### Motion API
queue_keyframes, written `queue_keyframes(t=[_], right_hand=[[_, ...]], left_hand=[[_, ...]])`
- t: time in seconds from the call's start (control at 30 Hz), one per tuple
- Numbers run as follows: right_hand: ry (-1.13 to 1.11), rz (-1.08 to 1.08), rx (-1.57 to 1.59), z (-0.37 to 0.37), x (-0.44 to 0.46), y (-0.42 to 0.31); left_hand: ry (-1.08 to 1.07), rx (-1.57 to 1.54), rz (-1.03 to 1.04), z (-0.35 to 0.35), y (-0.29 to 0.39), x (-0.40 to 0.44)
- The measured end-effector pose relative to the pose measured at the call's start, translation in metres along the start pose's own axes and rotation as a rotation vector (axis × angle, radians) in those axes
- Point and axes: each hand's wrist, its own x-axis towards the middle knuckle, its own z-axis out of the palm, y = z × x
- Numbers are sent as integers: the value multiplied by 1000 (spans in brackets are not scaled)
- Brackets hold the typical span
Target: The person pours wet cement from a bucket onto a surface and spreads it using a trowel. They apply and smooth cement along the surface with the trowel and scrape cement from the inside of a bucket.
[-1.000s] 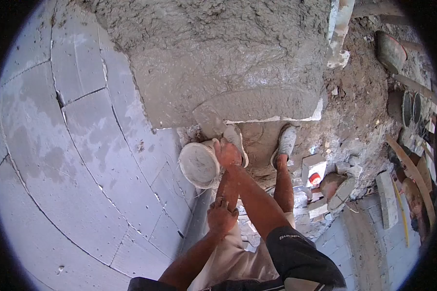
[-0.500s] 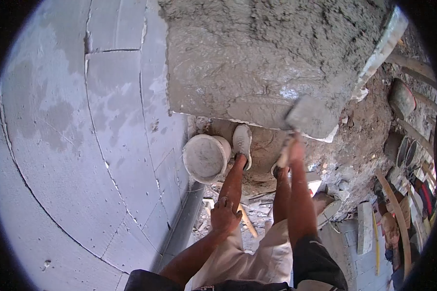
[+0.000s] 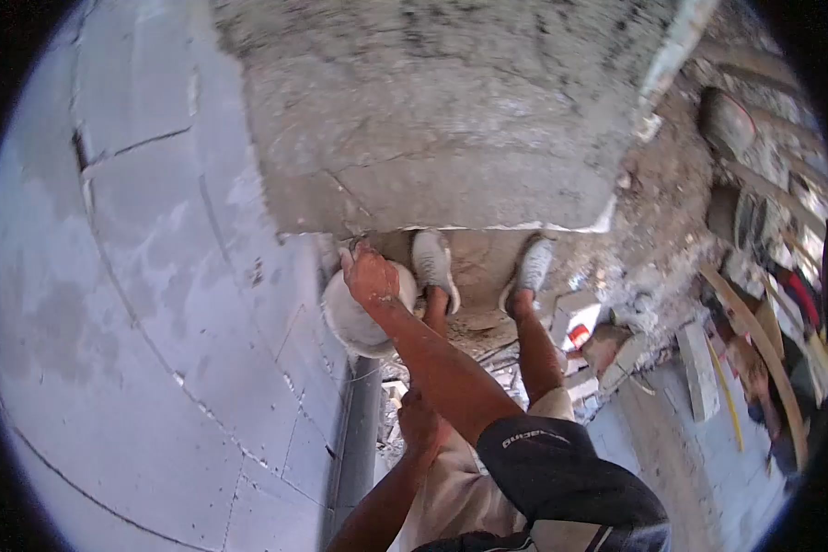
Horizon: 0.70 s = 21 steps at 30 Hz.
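Observation:
My right hand [image 3: 372,276] is closed on the handle of a trowel [image 3: 348,198], whose blade shows nearly edge-on and blurred at the left front of the mortar slab. Below this hand stands a round white bucket [image 3: 354,322], partly covered by my hand and forearm. Grey wet mortar [image 3: 432,138] spreads over the slab, smoother along its front edge. My left hand [image 3: 420,423] rests on my left leg with nothing in it; my right arm hides part of its fingers.
A grey block wall [image 3: 147,304] runs along the left, with a dark pipe [image 3: 354,432] at its foot. My shoes [image 3: 434,267] stand at the slab's front edge. On the right lie rubble, buckets [image 3: 727,124], a long curved plank [image 3: 759,368] and a white block [image 3: 699,368].
My right hand has swung left with the trowel, from the slab's right front corner to above the bucket. The blade has turned from flat to edge-on. My left hand stays on my leg.

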Motion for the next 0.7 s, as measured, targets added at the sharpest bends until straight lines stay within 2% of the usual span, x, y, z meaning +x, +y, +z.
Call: queue_keyframes(t=[0.03, 0.07, 0.17, 0.23, 0.3, 0.37, 0.47, 0.53, 0.6, 0.63, 0.7], right_hand=[[-7, 22, 18, -21, -1, 17], [4, 61, 31, -43, -4, 36], [121, 224, -24, -104, -16, 108], [178, 221, -4, -157, -32, 153], [420, 201, 156, -174, -31, 227], [457, 316, 76, -214, -43, 269], [519, 295, 133, -244, -47, 346], [499, 234, 220, -261, -44, 364], [489, 158, 269, -248, -44, 356], [478, 87, 302, -235, -46, 344], [308, 154, 202, -244, -67, 275]], left_hand=[[113, 41, -24, -15, 18, -1], [140, 109, 80, 12, -2, 4], [124, 183, 19, 16, 3, 2], [100, 200, 24, 16, 6, 3], [83, 224, 8, 17, 7, 2], [103, 255, 10, 21, 10, 2], [86, 320, 110, 23, 12, 3], [110, 324, 61, 26, 18, 2], [125, 321, 15, 33, 26, 2], [108, 329, -8, 37, 29, 2], [89, 348, -30, 41, 36, 2]])
